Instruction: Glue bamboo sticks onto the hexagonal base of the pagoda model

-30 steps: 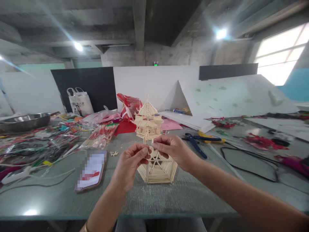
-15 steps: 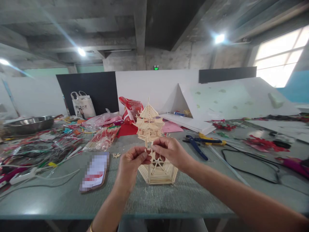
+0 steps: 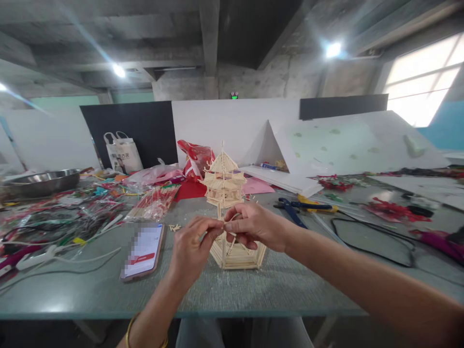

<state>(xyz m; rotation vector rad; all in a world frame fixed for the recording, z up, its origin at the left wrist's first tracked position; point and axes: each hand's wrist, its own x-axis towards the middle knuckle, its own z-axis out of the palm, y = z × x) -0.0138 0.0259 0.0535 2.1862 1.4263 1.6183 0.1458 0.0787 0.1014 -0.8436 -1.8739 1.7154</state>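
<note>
Grey worktable (image 3: 253,295) in a bare concrete room, pretty cluttered. A phone (image 3: 142,251) lies flat on the left, near the left hand (image 3: 190,249), which pinches fingertips against the right hand (image 3: 255,225), probably on a small stick I can't make out. Both sit right in front of the stick pagoda model (image 3: 226,217), standing upright mid-table. Blue pliers (image 3: 295,215) lie further right.

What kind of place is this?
Likely a craft workshop. A toothpick pagoda model stands on a cluttered worktable, pliers lie beside it, and white foam boards lean under a bare concrete ceiling.
</note>
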